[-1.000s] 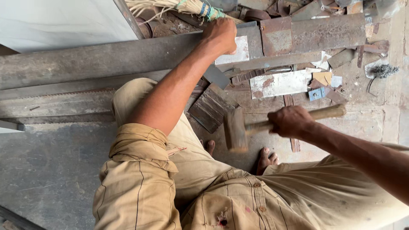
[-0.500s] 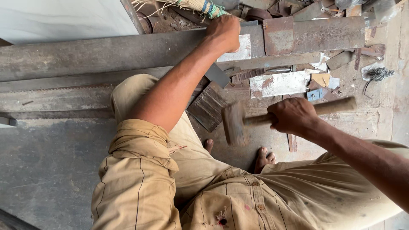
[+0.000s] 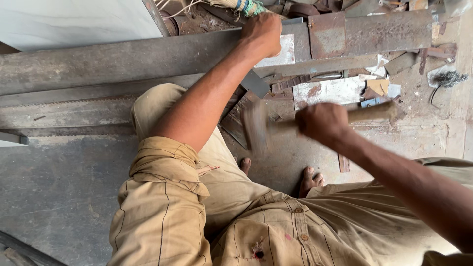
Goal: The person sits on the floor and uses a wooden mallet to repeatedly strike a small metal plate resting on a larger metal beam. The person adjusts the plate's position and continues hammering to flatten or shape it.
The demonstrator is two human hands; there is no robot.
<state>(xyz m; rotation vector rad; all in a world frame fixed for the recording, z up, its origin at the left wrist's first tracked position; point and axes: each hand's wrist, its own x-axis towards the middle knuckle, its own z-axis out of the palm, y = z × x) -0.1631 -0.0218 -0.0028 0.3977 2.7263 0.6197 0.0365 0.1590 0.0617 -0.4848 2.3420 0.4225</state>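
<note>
Far on the left, I see a long grey steel bar (image 3: pixel 123 59) lying across the scene, with a rusty toothed metal strip (image 3: pixel 64 113) just nearer than it. Following the bar rightward, my left hand (image 3: pixel 263 32) is clamped over its far edge, fingers curled tight round the steel, pinning it down. Below that hand, small dark metal plates (image 3: pixel 256 83) lie on the dusty floor, and a pale rusted sheet scrap (image 3: pixel 330 91) rests further right. My right hand (image 3: pixel 322 123) is wrapped fully round the wooden handle of a hammer (image 3: pixel 367 114), fist closed with no gap showing; the hammer head (image 3: pixel 256 129) is smeared by motion, so I cannot tell whether it touches anything. My judgement is that the hammering is under way rather than finished: the bar is braced, the tool is mid-swing, and I can see no finished mark or bend on the steel. Far right, a small wire brush (image 3: pixel 446 79) lies apart.
</note>
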